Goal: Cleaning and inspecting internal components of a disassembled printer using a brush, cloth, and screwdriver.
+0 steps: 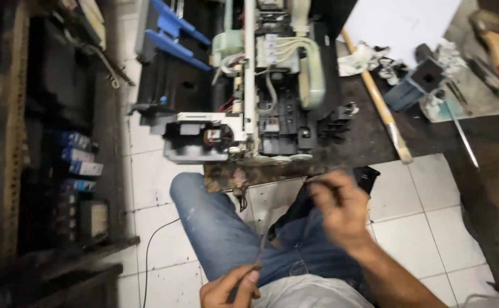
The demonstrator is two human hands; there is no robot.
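left hand (229,288): lowest in view, over the lap, fingers pinched on one end of a thin dark strip (278,225); thumb on top so it can't slip
strip: runs from the left pinch up and right to the other hand's fingertips, held off the jeans (215,228), looks taut between the two grips
right hand (341,208): blurred, beyond the left, fingers curled round the far end of the strip; exact grip I can't tell, looks clenched on it
floor (409,211): white tiles, right of the right fingers
printer (249,97): just beyond both sets of fingertips, cover off, white tubes and wiring exposed, front edge at the knee so it's within reach
stick (378,100): wooden, lying diagonal beyond the right fingers, beside the printer
screwdriver (461,134): far right, parked on the dark mat
cartridges (78,162): far left of the left fingers, stacked on a dark shelf
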